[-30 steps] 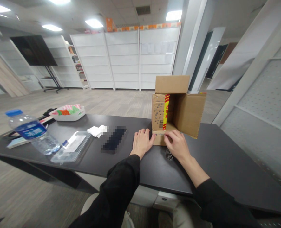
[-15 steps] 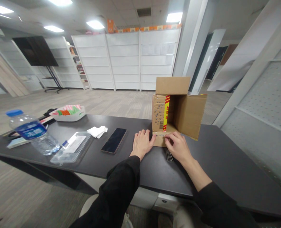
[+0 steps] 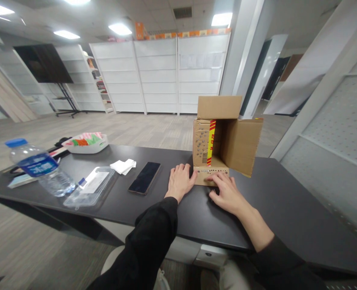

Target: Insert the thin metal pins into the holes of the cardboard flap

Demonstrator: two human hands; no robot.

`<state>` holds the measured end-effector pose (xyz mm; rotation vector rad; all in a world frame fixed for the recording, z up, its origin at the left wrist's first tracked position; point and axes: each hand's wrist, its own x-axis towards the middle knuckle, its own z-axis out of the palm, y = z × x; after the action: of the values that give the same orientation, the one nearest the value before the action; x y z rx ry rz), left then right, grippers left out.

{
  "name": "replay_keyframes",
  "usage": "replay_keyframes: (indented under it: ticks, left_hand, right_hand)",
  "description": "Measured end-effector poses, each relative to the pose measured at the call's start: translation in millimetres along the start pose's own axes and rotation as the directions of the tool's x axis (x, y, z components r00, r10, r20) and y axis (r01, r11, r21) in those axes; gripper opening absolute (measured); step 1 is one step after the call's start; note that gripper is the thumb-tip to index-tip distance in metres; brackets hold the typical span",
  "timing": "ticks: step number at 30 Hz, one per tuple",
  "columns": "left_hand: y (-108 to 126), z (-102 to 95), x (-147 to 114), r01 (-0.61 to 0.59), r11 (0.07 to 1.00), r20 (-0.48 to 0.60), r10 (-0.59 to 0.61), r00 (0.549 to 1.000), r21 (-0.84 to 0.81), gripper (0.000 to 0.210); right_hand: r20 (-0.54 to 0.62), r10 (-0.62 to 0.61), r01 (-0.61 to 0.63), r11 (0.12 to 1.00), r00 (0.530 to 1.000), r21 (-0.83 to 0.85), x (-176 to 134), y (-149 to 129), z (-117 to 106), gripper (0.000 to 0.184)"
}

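Note:
A cardboard box [image 3: 241, 141] stands on its side on the dark table, its opening facing me. Its lower flap [image 3: 203, 179] lies toward me and has a row of small holes, with silvery heads in those at the left. My left hand [image 3: 180, 181] rests flat beside the box, thumb at the flap's left edge. Over the flap's front edge hovers my right hand [image 3: 227, 192], its thumb and index finger apart, and nothing shows between them. Beneath it, the thin metal pins or screws on the table are mostly hidden.
Left of my hands lie a phone [image 3: 144, 178], white tissues [image 3: 123, 166] and a clear plastic case [image 3: 90, 188]. Farther left are a water bottle [image 3: 42, 169] and a white basket [image 3: 88, 148] with colourful contents. The box's side flap [image 3: 245, 147] sticks out to the right.
My right hand has drawn back from the row of holes toward the metal pins, and its pinched fingers have parted. The holes at the right now show. My left hand stays put.

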<state>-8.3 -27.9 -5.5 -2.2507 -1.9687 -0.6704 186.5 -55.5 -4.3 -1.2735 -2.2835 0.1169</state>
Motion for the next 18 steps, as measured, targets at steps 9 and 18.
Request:
replay_keyframes:
  ticks: [9,18]
  left_hand:
    - [1.8,-3.7,-0.3,0.003,1.0,0.015,-0.003,1.0,0.01,0.037]
    - [0.0,-0.4,-0.3,-0.014,1.0,-0.014,0.014,1.0,0.013,0.039]
  right_hand:
    - [0.044,-0.01,0.01,1.0,0.999,0.006,-0.1,-2.1,-0.4,0.024]
    - [0.07,-0.059,0.059,0.998,0.996,0.0,-2.2,-8.5,-5.6,0.006]
